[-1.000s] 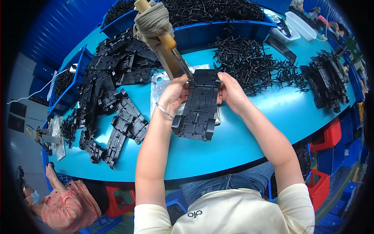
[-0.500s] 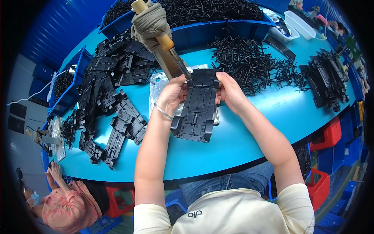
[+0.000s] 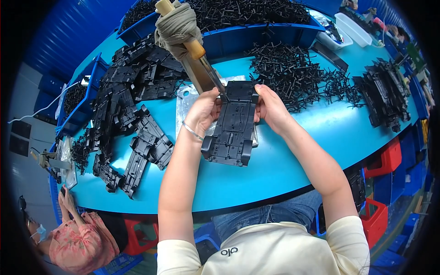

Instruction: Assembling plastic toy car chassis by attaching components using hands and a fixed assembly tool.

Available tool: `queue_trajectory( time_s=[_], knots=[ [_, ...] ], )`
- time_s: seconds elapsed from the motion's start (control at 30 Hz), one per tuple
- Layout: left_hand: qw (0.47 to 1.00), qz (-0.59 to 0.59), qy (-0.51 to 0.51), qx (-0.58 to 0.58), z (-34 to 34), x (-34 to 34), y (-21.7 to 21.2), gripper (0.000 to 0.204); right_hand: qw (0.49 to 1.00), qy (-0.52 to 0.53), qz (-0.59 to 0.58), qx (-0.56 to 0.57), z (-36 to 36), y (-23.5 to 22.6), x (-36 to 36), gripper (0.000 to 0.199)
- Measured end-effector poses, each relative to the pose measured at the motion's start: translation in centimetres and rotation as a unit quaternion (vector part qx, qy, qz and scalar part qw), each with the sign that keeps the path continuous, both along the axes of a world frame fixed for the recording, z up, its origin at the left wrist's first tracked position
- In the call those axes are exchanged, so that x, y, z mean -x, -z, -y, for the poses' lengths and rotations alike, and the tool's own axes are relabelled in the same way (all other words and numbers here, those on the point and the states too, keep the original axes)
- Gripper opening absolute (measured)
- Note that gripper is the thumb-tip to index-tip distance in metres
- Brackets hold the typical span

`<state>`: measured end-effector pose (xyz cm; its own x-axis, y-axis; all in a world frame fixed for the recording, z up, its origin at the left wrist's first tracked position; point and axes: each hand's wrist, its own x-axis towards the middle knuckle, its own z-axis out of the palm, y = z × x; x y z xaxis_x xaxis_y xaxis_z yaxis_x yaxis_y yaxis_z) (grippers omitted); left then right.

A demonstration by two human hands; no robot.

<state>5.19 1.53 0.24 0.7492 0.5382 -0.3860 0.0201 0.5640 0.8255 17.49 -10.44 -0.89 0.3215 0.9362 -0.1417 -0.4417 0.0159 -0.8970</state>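
As I worked over the blue worktop [image 3: 293, 151], my left hand [image 3: 205, 110] was closed on the left edge of a black plastic frame [image 3: 233, 123], thumb on top and fingers curled under it. My right hand [image 3: 271, 107] gripped the opposite edge the same way, so the frame was pinched between both hands and could not twist. I held it lengthwise, its far end up at a tool tip [image 3: 223, 96] and its near end tilted down toward me, just above the worktop, probably so the far end sat where the tip could reach it. The tool [image 3: 197, 50] hung in from above on a slant, with a wooden handle and a grey rag [image 3: 178, 25] wound around its upper part. Whether the tip actually touched the frame I could not tell.

Under the frame lay a pale metal plate [image 3: 185, 98], most likely as a base to work on. To my left a heap of similar black frames [image 3: 133, 105] spread across the worktop, near enough to reach. To my right lay a tangle of small black sprues [image 3: 293, 68], and farther right another stack of black parts [image 3: 385, 94]. Blue bins [image 3: 256, 34] of more black pieces stood along the far edge. At the lower left, another person in a pink patterned top [image 3: 78, 243] sat well apart from me.
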Motion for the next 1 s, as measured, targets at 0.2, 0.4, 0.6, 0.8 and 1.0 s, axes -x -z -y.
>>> queue_trajectory(
  time_s=[0.2, 0.4, 0.6, 0.8, 1.0],
  knots=[
    [1.000, -0.004, 0.005, -0.002, -0.1, -0.1, 0.3, 0.015, 1.000, -0.005, 0.002, 0.002, 0.1, 0.0, -0.1, 0.029],
    [1.000, -0.019, -0.008, -0.003, 0.2, -0.1, -0.1, 0.014, 0.998, -0.044, -0.034, 0.011, 0.0, -0.1, -0.5, 0.033],
    [0.997, 0.015, 0.071, 0.007, -0.6, 1.1, -0.8, 0.014, 0.998, -0.058, -0.031, -0.018, 0.3, -0.3, -0.5, 0.036],
    [0.986, 0.006, 0.153, -0.065, -1.6, 2.0, -1.2, 0.015, 0.999, -0.045, -0.005, -0.020, 0.4, -0.5, 0.2, 0.035],
    [0.984, -0.028, 0.158, -0.078, -2.3, 2.0, -0.3, 0.013, 0.999, -0.040, -0.009, -0.026, 0.2, -0.2, 0.6, 0.037]
  ],
)
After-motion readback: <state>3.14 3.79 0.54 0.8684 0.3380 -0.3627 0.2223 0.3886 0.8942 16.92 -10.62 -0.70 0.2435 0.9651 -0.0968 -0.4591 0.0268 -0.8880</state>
